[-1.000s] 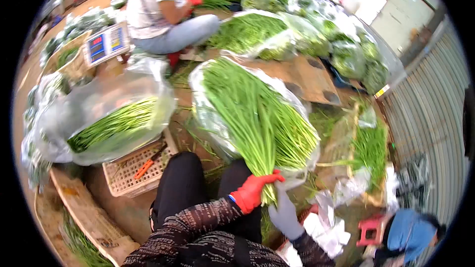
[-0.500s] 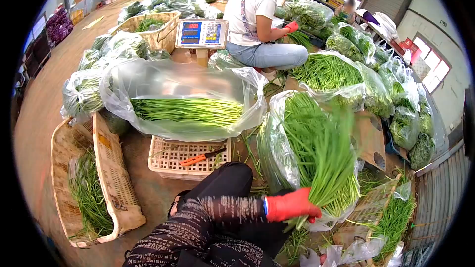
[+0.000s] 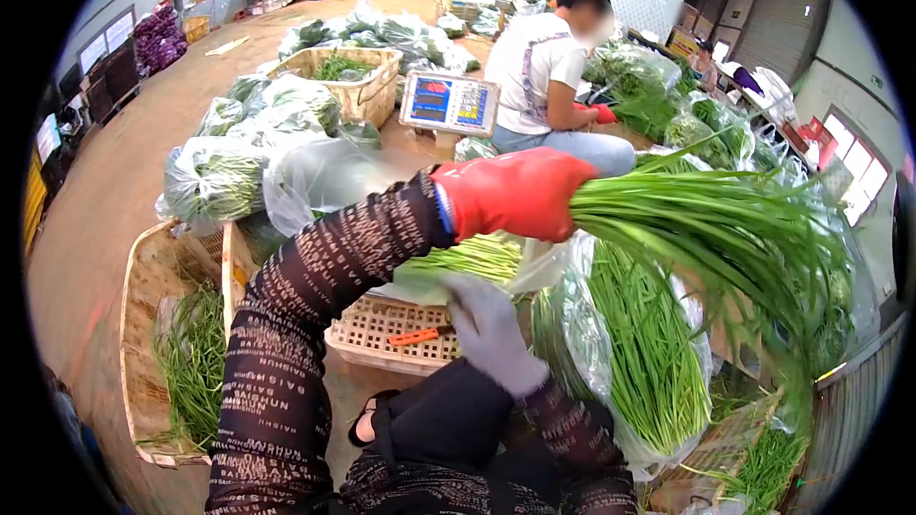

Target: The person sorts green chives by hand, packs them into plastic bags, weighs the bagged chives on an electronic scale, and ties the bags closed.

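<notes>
My left hand (image 3: 515, 195), in a red glove, is raised and closed round one end of a bunch of long green stalks (image 3: 706, 210), whose leafy ends droop to the right. Lower down, my right hand (image 3: 491, 334) in a grey glove is over the edge of a white perforated crate (image 3: 382, 348), its fingers blurred. An orange-handled knife (image 3: 413, 337) lies on that crate. Behind my hands, an open plastic bag (image 3: 315, 181) holds stalks (image 3: 477, 257), partly hidden by my left arm. Another open bag of stalks (image 3: 649, 353) stands right of my right hand.
A co-worker (image 3: 553, 67) in a white shirt sits ahead, wearing a red glove. The scale (image 3: 448, 102) stands left of them. Filled bags (image 3: 215, 176) and a crate of greens (image 3: 339, 72) are at the left. A tall crate (image 3: 143, 324) holds loose stalks. More bags line the right.
My left hand has lifted the bunch up from the right-hand bag, swinging it higher and forward. My right hand has come into view near the perforated crate. The camera view has shifted right.
</notes>
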Action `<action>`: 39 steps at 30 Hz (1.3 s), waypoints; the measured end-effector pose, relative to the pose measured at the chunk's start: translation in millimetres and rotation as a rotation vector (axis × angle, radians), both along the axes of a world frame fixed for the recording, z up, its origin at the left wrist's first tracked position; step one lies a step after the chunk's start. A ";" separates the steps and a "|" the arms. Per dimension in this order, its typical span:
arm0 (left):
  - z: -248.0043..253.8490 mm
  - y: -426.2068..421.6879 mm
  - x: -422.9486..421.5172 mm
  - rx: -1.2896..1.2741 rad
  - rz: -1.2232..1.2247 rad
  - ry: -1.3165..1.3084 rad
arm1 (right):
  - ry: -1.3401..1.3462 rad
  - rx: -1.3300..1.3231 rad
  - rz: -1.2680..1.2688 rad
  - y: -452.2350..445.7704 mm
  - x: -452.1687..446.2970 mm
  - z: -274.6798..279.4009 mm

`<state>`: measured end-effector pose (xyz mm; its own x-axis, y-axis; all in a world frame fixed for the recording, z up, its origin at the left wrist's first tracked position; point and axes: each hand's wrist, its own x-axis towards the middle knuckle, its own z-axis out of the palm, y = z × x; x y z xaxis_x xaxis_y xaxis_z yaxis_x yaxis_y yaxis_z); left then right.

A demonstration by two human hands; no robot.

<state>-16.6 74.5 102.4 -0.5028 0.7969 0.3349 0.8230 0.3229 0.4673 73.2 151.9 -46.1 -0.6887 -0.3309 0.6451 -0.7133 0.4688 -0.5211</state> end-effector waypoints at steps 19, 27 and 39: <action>-252.3 -236.8 -58.9 -0.248 0.575 0.178 | -0.660 -1.166 -0.334 147.0 -192.5 -100.0; -177.1 -242.0 -70.9 -0.249 0.547 0.225 | -0.336 -0.573 -0.561 97.9 -173.0 7.8; -67.5 -240.5 -118.6 -0.191 0.860 0.490 | -0.211 -0.550 -0.578 109.6 -188.2 46.3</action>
<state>-135.2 -166.0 34.9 -0.7731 0.2904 0.5639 0.3632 0.9315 0.0181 -115.0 261.5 0.2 -0.7783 0.4387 0.4493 -0.2987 0.3706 -0.8794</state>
